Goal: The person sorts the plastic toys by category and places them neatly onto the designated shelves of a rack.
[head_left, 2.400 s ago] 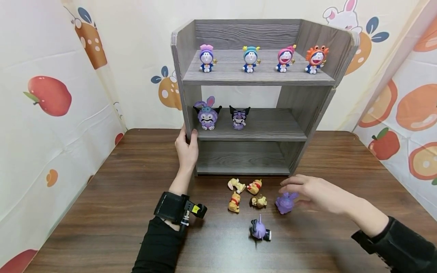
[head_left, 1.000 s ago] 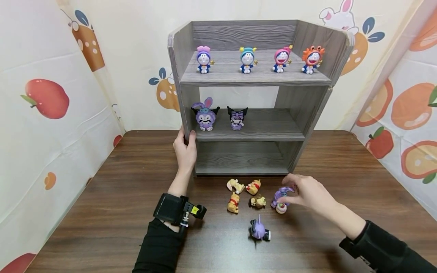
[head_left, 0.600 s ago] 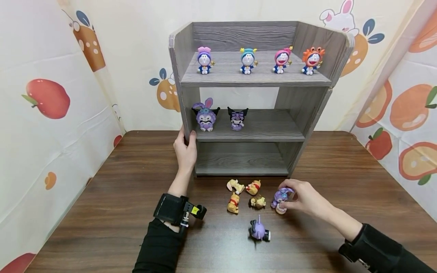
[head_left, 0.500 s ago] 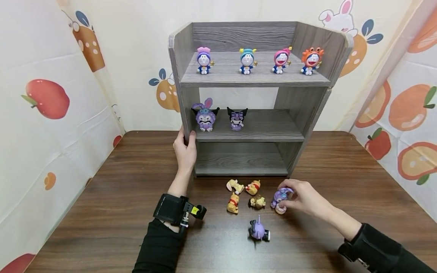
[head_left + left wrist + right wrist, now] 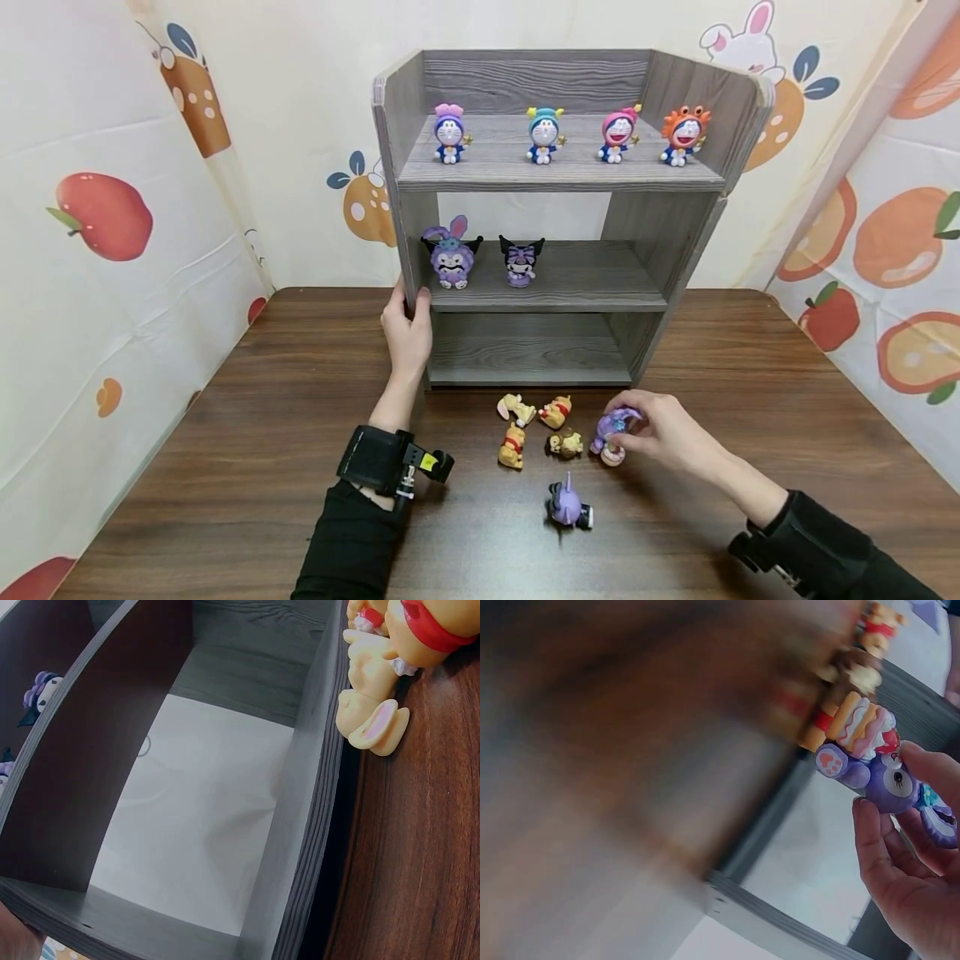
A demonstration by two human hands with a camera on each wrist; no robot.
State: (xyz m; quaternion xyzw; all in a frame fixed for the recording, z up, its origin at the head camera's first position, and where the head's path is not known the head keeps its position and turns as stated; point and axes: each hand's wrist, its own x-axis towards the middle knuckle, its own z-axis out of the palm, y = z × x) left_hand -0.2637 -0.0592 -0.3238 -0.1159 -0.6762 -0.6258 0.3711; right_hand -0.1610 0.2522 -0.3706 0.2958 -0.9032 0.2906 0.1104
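My right hand [image 5: 666,429] pinches a purple rabbit figurine [image 5: 891,789] between thumb and fingers. The figurine has long ears and a striped cake piece at its front, and in the head view it is close over the table, right of the small yellow figures. With thumb in front and fingers behind, my left hand [image 5: 407,335] grips the left side panel of the grey wooden shelf [image 5: 555,300]. Nearer the front, a purple and black figurine [image 5: 567,504] lies on its side on the table. Two purple figurines stand on the middle tier, the left one [image 5: 452,260] larger.
Four-tier talk aside, several blue figurines with coloured hats stand along the top tier [image 5: 577,172]. Before the shelf lie a cream long-eared figure [image 5: 517,408], two red-and-yellow bears, one here [image 5: 512,447], and a brown-and-yellow figure [image 5: 566,443]. Fruit-printed cloth [image 5: 300,100] surrounds the wooden table [image 5: 247,467].
My right hand has come down on the purple rabbit, turned it face up and taken it between thumb and fingers, shifting it slightly left. My left hand stays on the shelf.
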